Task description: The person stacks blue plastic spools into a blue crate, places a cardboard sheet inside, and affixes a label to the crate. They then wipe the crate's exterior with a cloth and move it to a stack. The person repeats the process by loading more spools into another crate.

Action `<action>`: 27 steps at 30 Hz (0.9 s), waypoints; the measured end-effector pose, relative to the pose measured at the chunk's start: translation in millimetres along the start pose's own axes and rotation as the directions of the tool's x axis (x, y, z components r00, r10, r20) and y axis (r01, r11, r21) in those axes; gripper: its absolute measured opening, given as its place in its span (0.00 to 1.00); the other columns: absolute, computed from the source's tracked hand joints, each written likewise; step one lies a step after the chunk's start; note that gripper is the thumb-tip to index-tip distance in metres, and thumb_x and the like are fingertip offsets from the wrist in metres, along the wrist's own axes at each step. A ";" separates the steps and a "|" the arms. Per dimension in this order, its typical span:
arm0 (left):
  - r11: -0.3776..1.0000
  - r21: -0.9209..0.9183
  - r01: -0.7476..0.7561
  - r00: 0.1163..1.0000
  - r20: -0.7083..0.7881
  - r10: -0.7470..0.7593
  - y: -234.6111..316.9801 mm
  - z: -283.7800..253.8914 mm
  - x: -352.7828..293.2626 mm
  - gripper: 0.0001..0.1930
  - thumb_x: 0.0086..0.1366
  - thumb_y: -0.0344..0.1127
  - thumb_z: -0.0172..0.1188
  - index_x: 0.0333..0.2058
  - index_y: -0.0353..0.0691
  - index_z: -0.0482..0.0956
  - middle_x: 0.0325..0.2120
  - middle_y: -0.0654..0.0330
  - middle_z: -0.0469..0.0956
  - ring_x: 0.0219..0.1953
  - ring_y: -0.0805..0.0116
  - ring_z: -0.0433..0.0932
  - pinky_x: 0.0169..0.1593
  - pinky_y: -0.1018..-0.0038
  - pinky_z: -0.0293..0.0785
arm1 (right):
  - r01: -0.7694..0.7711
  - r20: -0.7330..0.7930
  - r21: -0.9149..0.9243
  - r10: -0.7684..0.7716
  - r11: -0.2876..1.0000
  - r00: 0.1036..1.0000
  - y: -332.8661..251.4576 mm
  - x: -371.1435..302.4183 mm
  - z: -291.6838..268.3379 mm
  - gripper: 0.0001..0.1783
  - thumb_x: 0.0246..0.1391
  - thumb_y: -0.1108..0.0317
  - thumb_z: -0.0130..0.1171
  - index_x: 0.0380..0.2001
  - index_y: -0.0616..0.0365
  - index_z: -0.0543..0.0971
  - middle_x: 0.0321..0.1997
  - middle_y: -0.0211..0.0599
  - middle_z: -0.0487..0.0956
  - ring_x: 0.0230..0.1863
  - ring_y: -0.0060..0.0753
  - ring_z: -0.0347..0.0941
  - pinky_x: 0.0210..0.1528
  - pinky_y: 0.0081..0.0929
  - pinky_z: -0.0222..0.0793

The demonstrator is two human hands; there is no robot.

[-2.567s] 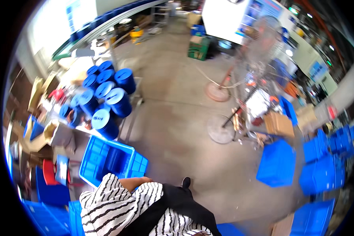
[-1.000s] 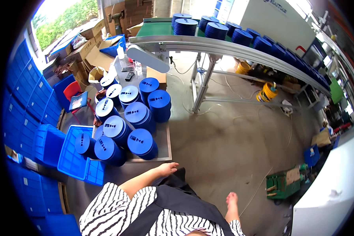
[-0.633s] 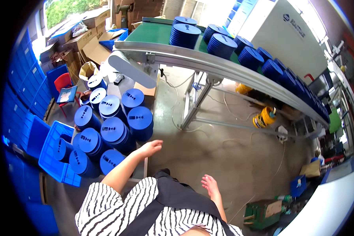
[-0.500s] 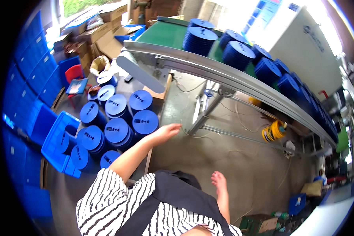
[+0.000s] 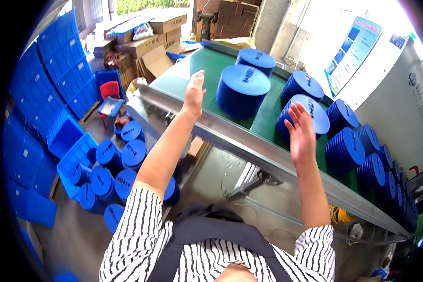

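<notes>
A green conveyor belt (image 5: 199,70) with a metal rim carries stacks of round blue discs. The nearest stack of blue discs (image 5: 243,90) stands between my two raised hands. My left hand (image 5: 194,91) is open, fingers apart, just left of that stack and not touching it. My right hand (image 5: 301,135) is open too, held over the belt's near rim in front of a second stack of blue discs (image 5: 303,115). Neither hand holds anything.
More blue disc stacks (image 5: 357,150) line the belt toward the right. On the floor at left stand further stacks (image 5: 122,162) and blue crates (image 5: 70,155). Cardboard boxes (image 5: 145,35) sit at the back, a white machine (image 5: 399,94) at right.
My view has swung from the floor stacks up to the conveyor. Both arms have risen from beside my body to either side of the nearest disc stack.
</notes>
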State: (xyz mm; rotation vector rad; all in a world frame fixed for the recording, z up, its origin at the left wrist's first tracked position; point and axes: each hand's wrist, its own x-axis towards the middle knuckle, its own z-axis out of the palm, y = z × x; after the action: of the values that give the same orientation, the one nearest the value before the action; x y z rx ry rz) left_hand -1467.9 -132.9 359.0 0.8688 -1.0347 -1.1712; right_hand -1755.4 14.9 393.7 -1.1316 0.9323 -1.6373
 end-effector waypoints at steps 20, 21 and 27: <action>0.874 -0.419 0.247 0.847 0.532 0.016 76.7 203.5 59.8 0.24 0.72 0.51 0.37 0.52 0.38 0.69 0.48 0.58 0.75 0.49 0.68 0.74 0.55 0.71 0.69 | 0.210 -0.286 0.092 -0.176 0.973 0.942 -83.8 108.8 6.4 0.37 0.64 0.42 0.42 0.61 0.64 0.61 0.62 0.41 0.67 0.62 0.34 0.61 0.67 0.32 0.50; 0.856 -0.440 0.272 0.833 0.553 0.019 73.7 215.8 59.8 0.24 0.72 0.51 0.39 0.52 0.38 0.69 0.49 0.58 0.75 0.50 0.68 0.73 0.58 0.71 0.66 | 0.251 -0.267 0.124 -0.211 0.960 0.940 -101.2 101.8 5.5 0.35 0.64 0.43 0.42 0.60 0.64 0.64 0.61 0.40 0.69 0.61 0.34 0.62 0.66 0.32 0.52; 0.851 -0.026 0.525 0.626 0.689 -0.366 46.5 284.3 21.7 0.33 0.72 0.57 0.28 0.59 0.35 0.64 0.53 0.60 0.72 0.58 0.64 0.64 0.62 0.67 0.54 | -0.019 -0.445 -0.056 -0.008 0.998 0.895 -121.0 70.7 -92.1 0.38 0.64 0.35 0.30 0.57 0.57 0.69 0.54 0.38 0.74 0.50 0.30 0.68 0.51 0.27 0.61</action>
State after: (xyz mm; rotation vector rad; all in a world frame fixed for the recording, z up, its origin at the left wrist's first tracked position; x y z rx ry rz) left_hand -1723.1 -149.3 493.3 0.5269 -1.2459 -2.0995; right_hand -1886.0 -8.1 496.5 -0.7968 1.2787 -1.9171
